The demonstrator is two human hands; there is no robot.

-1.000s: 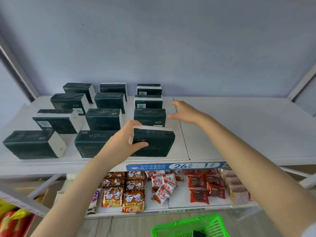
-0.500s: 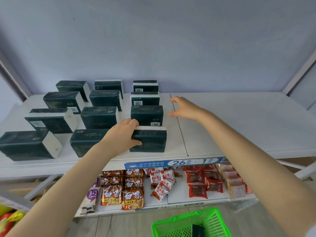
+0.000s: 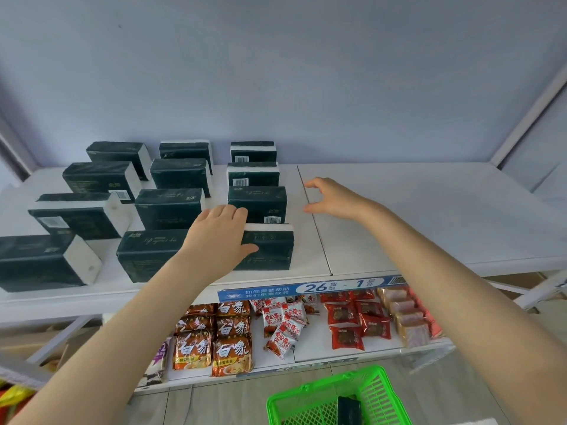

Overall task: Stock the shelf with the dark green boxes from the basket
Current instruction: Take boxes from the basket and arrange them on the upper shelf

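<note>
Green box (image 3: 271, 251), front of col. 3 on shelf (image 3: 429, 225): left hand (image 3: 219, 237) grips its top, prob. to line it up; right hand (image 3: 334, 199) hovers loose, empty.

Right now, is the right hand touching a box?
Apart. The head view shows bare white shelf between the right hand and the nearest box.

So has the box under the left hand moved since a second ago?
Yes. The front box under the left hand shifted left, away from the shelf seam, and levelled out.
</note>
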